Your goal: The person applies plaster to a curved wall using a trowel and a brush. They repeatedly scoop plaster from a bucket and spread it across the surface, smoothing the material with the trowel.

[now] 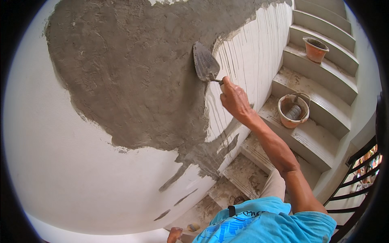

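Note:
My right hand (235,97) is closed around the handle of a trowel (206,61). The trowel's broad, grey-smeared metal blade points up and to the left, lying at or close against the wall. Wet grey mortar (133,73) covers a large, uneven patch of the white wall (40,154), and the blade is at this patch's right edge. Thin grey drips run down the bare white part (251,48) right of it. Low at the bottom edge, my left hand (174,234) shows only in part, with its fingers curled; whatever it may hold is hidden.
Grey-stained stairs (308,101) climb along the wall's right side. A pale bucket (292,121) with a grey, ridged object inside stands on one step, and an orange bucket (316,52) sits higher up. Black metal railing (352,197) borders the lower right.

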Demonstrator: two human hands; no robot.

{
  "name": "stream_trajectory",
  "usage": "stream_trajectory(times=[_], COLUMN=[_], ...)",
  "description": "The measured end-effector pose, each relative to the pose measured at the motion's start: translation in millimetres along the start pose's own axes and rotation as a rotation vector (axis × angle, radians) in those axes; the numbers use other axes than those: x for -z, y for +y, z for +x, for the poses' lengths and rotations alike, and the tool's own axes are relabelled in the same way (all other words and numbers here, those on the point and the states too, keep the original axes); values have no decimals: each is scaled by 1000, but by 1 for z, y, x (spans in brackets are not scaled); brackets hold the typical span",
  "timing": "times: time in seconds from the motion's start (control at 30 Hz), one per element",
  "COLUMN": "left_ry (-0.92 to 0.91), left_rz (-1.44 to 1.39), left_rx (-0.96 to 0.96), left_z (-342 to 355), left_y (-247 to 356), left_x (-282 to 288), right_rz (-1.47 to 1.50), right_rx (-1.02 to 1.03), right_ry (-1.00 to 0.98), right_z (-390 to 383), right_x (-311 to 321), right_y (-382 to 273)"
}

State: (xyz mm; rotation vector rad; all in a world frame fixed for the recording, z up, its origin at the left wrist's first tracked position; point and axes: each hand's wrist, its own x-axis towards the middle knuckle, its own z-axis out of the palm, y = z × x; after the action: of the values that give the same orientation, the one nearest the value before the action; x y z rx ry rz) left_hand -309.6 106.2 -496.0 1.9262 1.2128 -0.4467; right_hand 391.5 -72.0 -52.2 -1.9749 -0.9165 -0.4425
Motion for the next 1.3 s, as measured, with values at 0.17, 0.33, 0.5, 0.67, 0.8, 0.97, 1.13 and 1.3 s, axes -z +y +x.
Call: stream_trajectory(times=[0.17,0.33,0.5,0.67,0.8,0.97,1.13,1.3], left_ry=[81,125,62,-3,-40,-57,-32,24], left_rz=[476,604,363,-150,-219,-235,-271,-260], left_rx=[-500,-613,-356,143,244,312,329,237], left_z=[8,5,3,-18,-34,-52,-68,-77], left_y=[-8,-20,-17,13,59,87,111,141], left_x=[-23,-19,-18,5,17,19,28,51], right_rz=[54,179,184,199,149,144,219,259], right_rx=[65,30,20,-5,48,18,44,13], right_ry=[-25,61,-90,-111,160,-54,-95,77], right_z=[-30,-4,-19,-46,-1,-46,-69,4], right_x=[-17,-14,-29,-32,-23,-66,-60,-29], right_y=[2,7,-9,5,32,31,33,44])
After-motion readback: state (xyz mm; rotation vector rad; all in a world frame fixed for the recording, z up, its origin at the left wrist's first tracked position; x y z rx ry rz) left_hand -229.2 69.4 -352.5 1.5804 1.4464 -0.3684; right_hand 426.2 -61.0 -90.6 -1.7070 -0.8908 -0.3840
